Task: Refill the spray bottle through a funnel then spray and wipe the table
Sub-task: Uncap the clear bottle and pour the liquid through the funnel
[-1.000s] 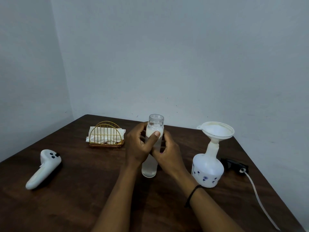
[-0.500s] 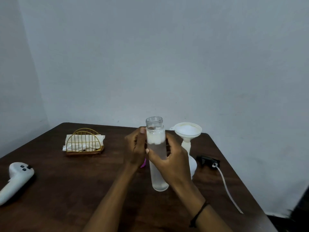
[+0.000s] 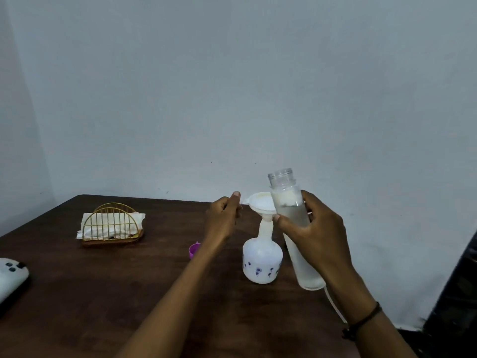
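My right hand (image 3: 316, 236) grips a tall clear water bottle (image 3: 291, 215), uncapped, lifted off the table and leaning slightly left, its mouth above and right of the funnel. The white funnel (image 3: 260, 204) sits in the neck of a white spray bottle (image 3: 262, 263) with small blue flowers, standing on the dark wooden table (image 3: 103, 293). My left hand (image 3: 223, 218) is at the funnel's left rim, thumb up, pinching its small tab. A purple cap (image 3: 193, 250) lies on the table behind my left forearm.
A gold wire holder with white napkins (image 3: 111, 226) stands at the back left. A white controller (image 3: 10, 279) lies at the left edge. A white tube (image 3: 334, 306) runs along the right side of the table. Walls close off the back.
My right hand lifted the water bottle off the table and carried it right, beside the funnel. My left hand let go of the bottle and moved to the funnel's rim. The view shifted right.
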`<state>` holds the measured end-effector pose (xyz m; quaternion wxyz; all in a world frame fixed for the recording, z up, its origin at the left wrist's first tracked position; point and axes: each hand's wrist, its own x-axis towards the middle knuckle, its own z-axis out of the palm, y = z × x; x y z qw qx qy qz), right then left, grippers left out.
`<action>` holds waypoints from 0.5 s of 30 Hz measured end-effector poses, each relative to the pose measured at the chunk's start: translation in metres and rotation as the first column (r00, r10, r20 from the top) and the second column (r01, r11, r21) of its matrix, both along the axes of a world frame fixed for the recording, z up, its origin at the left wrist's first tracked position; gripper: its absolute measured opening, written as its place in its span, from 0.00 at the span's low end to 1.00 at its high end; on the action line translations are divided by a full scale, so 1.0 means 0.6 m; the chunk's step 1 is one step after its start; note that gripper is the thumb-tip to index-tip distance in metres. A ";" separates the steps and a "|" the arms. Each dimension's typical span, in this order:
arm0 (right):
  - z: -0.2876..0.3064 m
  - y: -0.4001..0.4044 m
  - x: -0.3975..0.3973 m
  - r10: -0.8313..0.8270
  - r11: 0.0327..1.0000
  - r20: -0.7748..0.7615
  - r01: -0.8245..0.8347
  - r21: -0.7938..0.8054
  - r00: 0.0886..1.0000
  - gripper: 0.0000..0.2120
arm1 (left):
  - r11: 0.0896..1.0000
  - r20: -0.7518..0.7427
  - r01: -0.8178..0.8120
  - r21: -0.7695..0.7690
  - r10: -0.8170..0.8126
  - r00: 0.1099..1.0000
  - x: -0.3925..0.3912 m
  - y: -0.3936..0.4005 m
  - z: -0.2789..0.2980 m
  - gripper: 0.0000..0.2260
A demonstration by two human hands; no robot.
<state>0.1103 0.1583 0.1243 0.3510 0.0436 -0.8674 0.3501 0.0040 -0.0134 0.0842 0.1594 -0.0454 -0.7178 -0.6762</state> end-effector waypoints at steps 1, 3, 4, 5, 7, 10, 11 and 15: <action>0.003 0.008 0.000 -0.024 0.999 0.027 0.023 0.040 0.999 0.17 | 1.000 0.026 0.021 0.020 -0.022 0.999 0.001 0.004 0.002 0.22; 0.007 0.020 0.000 -0.064 0.992 0.069 0.056 0.110 0.996 0.20 | 0.996 0.064 0.063 0.057 -0.067 0.996 0.006 0.010 0.005 0.22; 0.010 0.025 0.000 -0.082 0.988 0.087 0.069 0.140 0.993 0.21 | 0.994 0.076 0.080 0.072 -0.086 0.993 0.009 0.013 0.006 0.21; 0.013 0.030 0.000 -0.098 0.982 0.105 0.079 0.171 0.990 0.20 | 0.992 0.083 0.094 0.087 -0.101 0.991 0.011 0.015 0.006 0.21; 0.018 0.037 0.000 -0.125 0.969 0.142 0.091 0.229 0.982 0.16 | 0.986 0.089 0.118 0.118 -0.129 0.988 0.016 0.018 0.008 0.20; 0.026 0.043 0.000 -0.147 0.959 0.187 0.094 0.266 0.971 0.14 | 0.979 0.082 0.134 0.157 -0.148 0.986 0.023 0.022 0.012 0.19; 0.028 0.045 -0.001 -0.152 0.958 0.200 0.094 0.270 0.968 0.14 | 0.977 0.078 0.133 0.164 -0.147 0.986 0.025 0.023 0.013 0.18; 0.037 0.049 -0.005 -0.166 0.952 0.237 0.094 0.290 0.957 0.14 | 0.967 0.057 0.145 0.210 -0.161 0.985 0.030 0.027 0.014 0.17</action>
